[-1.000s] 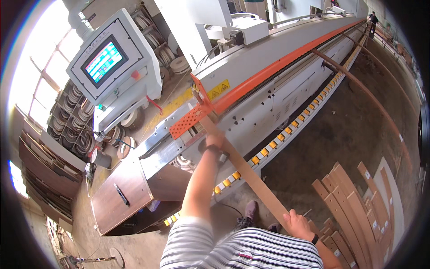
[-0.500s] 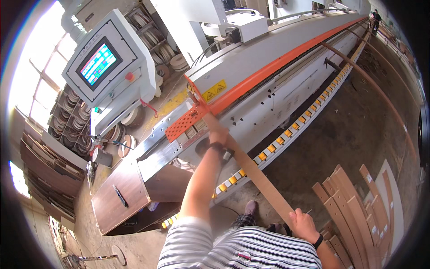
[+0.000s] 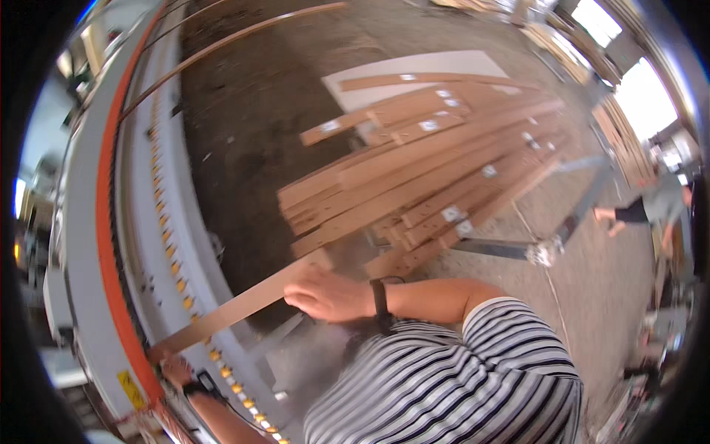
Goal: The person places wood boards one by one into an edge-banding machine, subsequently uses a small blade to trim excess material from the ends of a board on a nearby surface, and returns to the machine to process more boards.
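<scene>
The left hand [image 3: 176, 369] held the board [image 3: 242, 304] across the machine's [image 3: 85, 274] yellow rollers [image 3: 188, 302]; the right hand [image 3: 330, 294] curled beside it, its grip unclear. Planks [image 3: 399, 176] lay heaped on the floor [image 3: 240, 118], another person [image 3: 663, 205] beyond.

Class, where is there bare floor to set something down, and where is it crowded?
Mostly bare: the dark floor between the yellow-roller rail and the stacked wooden boards, bar small scraps; the paler floor between the grey metal bars and the other person. Crowded: the stacked wooden boards, and beside the orange guard, by the left hand.
</scene>
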`<state>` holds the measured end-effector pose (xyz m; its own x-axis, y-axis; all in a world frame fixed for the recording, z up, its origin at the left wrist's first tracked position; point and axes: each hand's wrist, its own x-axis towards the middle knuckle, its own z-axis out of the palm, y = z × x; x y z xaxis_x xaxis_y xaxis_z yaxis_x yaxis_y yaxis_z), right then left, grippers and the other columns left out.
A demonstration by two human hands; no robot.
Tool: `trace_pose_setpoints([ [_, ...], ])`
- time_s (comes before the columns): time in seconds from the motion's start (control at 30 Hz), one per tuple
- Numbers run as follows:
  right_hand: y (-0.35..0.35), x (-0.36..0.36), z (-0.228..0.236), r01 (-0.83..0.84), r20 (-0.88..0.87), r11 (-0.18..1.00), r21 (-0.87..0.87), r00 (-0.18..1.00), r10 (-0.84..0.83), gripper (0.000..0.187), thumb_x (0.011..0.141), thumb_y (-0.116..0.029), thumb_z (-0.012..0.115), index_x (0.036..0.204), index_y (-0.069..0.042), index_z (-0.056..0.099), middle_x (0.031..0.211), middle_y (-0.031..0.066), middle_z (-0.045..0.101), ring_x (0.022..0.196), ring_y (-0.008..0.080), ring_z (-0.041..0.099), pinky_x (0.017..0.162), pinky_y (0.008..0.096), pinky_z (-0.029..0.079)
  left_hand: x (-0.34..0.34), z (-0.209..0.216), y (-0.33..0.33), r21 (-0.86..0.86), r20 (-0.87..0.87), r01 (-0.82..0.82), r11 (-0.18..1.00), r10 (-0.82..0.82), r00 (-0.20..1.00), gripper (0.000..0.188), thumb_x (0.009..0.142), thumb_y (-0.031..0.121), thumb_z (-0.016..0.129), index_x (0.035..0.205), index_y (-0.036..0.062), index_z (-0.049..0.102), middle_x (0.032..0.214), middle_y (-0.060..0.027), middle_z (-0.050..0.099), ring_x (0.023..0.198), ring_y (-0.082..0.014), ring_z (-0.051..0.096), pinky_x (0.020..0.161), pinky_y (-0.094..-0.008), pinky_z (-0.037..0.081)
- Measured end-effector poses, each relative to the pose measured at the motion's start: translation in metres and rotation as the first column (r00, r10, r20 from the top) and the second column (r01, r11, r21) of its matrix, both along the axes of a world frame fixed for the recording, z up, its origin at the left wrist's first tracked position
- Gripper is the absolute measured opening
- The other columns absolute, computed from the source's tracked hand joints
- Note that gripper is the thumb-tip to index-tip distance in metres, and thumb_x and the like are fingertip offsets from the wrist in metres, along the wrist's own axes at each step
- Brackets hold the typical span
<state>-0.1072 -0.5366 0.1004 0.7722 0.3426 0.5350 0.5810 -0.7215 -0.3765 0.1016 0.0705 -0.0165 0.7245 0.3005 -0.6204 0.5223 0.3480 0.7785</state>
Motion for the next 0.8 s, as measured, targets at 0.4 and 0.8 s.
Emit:
trace_pose_setpoints([
  [0.4,-0.239,-0.151,-0.172,0.411,-0.231,0.694,-0.591,0.738,-0.634,0.030,0.083,-0.015,0.058,0.111,-0.005,0.061,0.119,0.0128,0.056,0.110,0.0290,0.054,0.090,0.0440,0.042,-0.226,0.048,-0.336,0.645,0.356,0.390,0.657,-0.710,0.608,0.014,0.096,0.009,0.055,0.108,0.0031,0.050,0.080,-0.0033,0.051,0.073,-0.0128,0.050,0.068,-0.0272,0.045],
  [0.8,-0.051,-0.094,-0.064,-0.080,-0.307,0.982,0.169,0.943,0.129,0.041,0.068,-0.021,0.071,0.103,-0.008,0.055,0.104,0.0148,0.059,0.087,0.0362,0.064,0.070,0.0484,0.051,-0.260,0.044,-0.422,0.333,0.150,0.707,0.624,-0.775,0.614,0.030,0.100,0.029,0.057,0.113,0.0032,0.065,0.100,-0.0047,0.066,0.089,-0.0140,0.063,0.069,-0.0290,0.054],
])
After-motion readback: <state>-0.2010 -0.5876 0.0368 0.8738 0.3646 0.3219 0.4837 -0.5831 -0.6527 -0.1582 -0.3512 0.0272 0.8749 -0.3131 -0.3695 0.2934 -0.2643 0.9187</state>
